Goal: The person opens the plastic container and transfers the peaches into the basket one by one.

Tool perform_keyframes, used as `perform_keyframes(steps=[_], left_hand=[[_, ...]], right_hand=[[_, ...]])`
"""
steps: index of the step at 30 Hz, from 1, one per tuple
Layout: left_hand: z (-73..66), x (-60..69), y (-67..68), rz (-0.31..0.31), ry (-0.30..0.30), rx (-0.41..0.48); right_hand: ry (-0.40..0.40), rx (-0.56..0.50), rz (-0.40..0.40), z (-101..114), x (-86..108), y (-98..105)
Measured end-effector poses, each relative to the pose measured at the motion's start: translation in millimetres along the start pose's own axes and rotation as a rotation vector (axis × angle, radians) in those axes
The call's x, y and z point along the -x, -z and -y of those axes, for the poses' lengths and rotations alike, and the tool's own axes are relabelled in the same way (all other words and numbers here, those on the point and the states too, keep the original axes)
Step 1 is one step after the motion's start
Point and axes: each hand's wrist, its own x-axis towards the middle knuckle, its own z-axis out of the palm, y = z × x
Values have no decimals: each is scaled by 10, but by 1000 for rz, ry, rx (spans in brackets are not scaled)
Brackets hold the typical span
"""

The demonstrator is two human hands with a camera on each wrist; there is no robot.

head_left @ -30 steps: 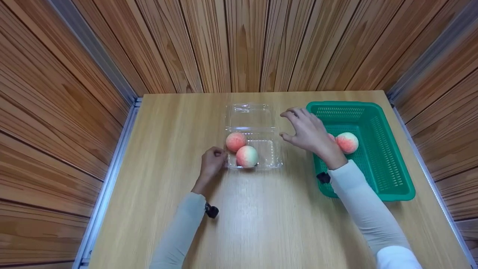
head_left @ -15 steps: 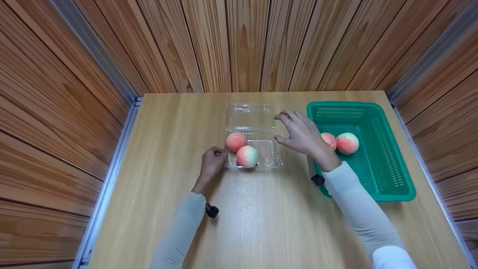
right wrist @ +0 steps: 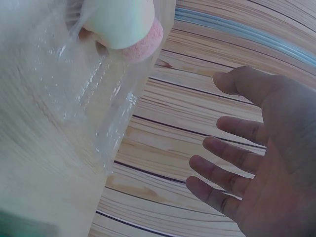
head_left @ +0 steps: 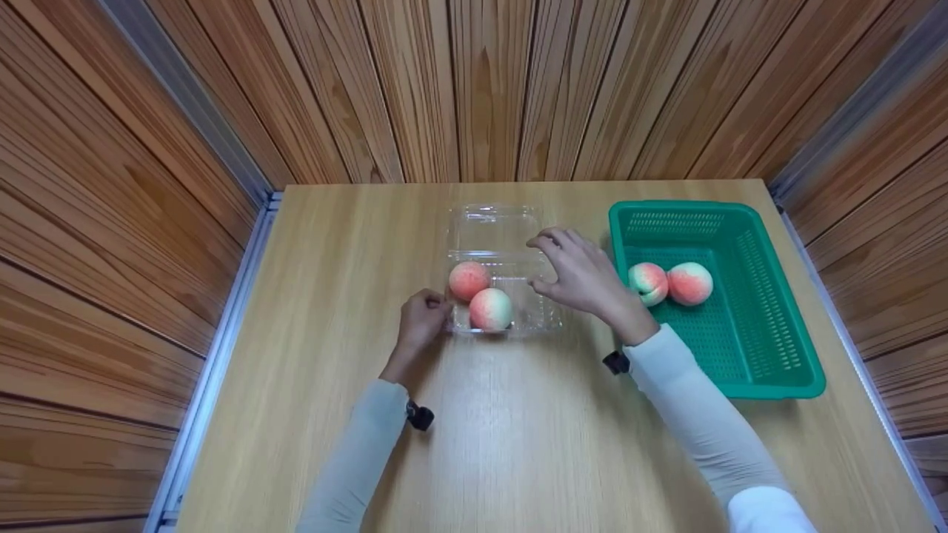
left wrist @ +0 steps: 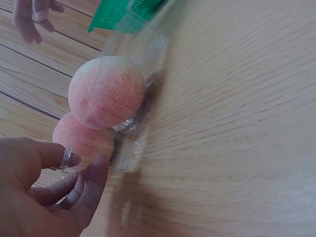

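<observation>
A clear plastic clamshell container [head_left: 529,300] lies in the middle of the table with its lid folded back. In its left half are two peaches, a pinkish-red one [head_left: 469,280] behind a pink and pale green one [head_left: 490,309]. My left hand [head_left: 422,320] pinches the container's left edge between thumb and fingers; the left wrist view shows the plastic edge at the fingertips. Over the container's right side hovers my right hand [head_left: 581,275], holding nothing. Its fingers [right wrist: 232,153] are spread and apart from the peaches, as the right wrist view shows.
At the right of the table stands a green plastic basket [head_left: 770,326] with two peaches touching inside, one [head_left: 649,284] with a visible crease and one [head_left: 690,283] beside it. Wood-panelled walls [head_left: 489,89] enclose the table [head_left: 489,444] at the back and sides.
My right hand has moved left from the basket's edge to over the container's right side, uncovering the left peach in the basket, which turned slightly. My left hand has stayed put.
</observation>
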Motion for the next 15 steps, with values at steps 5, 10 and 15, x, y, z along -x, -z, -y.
perform_keyframes(steps=[5, 10, 15], left_hand=[[5, -7, -7, 10, 16, 28], [7, -3, -5, 12, 28, 33], [6, 5, -2, 5, 20, 24]], right_hand=[[9, 1, 23, 47, -11, -85], [17, -11, 39, 83, -12, -159], [27, -31, 43, 128, -21, -226]])
